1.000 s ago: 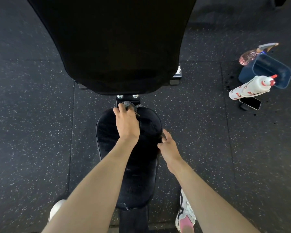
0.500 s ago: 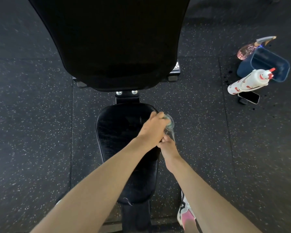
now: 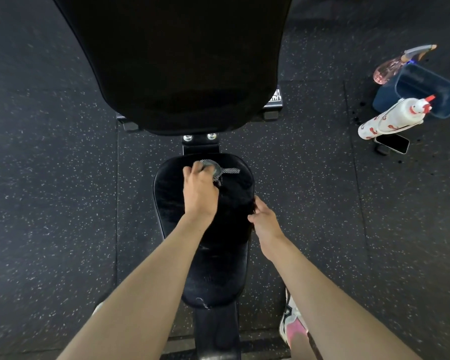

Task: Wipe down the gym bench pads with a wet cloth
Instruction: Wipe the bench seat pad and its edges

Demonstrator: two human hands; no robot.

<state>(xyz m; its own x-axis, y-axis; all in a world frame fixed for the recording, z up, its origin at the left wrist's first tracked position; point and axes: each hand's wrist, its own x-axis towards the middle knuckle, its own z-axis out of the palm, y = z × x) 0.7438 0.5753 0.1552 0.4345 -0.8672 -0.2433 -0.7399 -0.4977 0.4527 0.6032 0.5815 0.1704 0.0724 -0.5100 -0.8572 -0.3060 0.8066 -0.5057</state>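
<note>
Speckled rubber floor (image 3: pixel 50 203). Black back pad (image 3: pixel 177 61) fills the far centre. Seat pad (image 3: pixel 218 255) lies just near of it, its surface streaked. Left hand (image 3: pixel 199 193) is at the seat pad's far end, fingers curled around the grey cloth (image 3: pixel 213 168), which lies against the pad. Right hand (image 3: pixel 266 222) is at the pad's right edge, fingers curled over the rim. Far right, on the floor: blue tub (image 3: pixel 424 92), white spray bottle (image 3: pixel 390 118), phone (image 3: pixel 392 142).
</note>
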